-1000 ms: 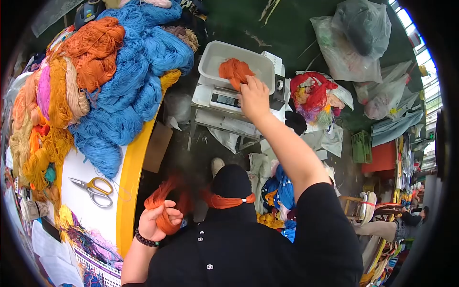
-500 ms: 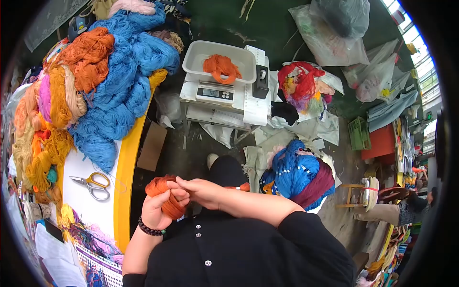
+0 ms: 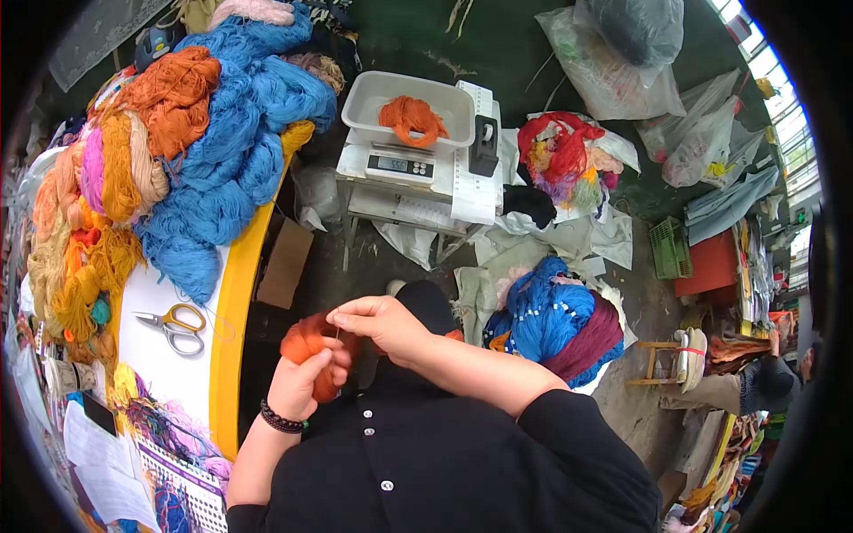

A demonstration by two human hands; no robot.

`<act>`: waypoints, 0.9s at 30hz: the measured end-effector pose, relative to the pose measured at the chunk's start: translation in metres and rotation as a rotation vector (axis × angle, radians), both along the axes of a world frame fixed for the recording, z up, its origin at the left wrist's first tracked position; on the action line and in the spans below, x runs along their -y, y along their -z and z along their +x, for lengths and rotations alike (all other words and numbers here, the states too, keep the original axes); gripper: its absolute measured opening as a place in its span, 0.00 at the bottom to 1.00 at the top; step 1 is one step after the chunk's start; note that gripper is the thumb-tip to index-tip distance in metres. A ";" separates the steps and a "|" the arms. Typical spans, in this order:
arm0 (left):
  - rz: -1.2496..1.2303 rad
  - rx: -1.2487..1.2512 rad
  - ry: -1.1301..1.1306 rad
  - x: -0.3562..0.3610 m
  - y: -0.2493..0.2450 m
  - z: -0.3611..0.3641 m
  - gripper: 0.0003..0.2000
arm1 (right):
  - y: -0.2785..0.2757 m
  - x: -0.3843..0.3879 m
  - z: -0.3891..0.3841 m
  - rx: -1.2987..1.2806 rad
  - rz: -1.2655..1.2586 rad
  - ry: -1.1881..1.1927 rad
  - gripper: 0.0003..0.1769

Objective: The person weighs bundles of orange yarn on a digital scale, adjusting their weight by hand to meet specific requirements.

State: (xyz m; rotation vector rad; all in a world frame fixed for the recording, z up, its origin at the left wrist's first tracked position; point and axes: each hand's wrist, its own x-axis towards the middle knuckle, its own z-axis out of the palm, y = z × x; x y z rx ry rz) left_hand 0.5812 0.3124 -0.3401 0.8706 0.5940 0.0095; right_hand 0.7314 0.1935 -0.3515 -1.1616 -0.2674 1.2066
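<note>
— What sits on the table (image 3: 229, 342)?
— Scissors (image 3: 173, 327). Just past its yellow edge, the left hand (image 3: 300, 382) is closed round the orange yarn bundle (image 3: 313, 342), above the lap
— And the right hand (image 3: 384, 322)?
— Pinching a strand (image 3: 338, 336) at the bundle's top. I'd keep that strand taut and the left grip firm

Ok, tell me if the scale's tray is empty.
Not empty: an orange yarn bundle lies inside the white tray on the scale.
</note>
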 end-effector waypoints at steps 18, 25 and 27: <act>-0.027 0.196 -0.066 0.001 -0.004 0.003 0.24 | -0.008 -0.003 -0.018 0.155 0.088 -0.152 0.09; -0.132 0.196 -0.084 -0.001 -0.006 0.000 0.23 | -0.024 -0.003 -0.016 0.072 0.011 -0.105 0.08; 0.002 0.224 -0.095 0.001 0.000 0.001 0.23 | -0.024 -0.004 -0.014 0.185 -0.036 -0.194 0.08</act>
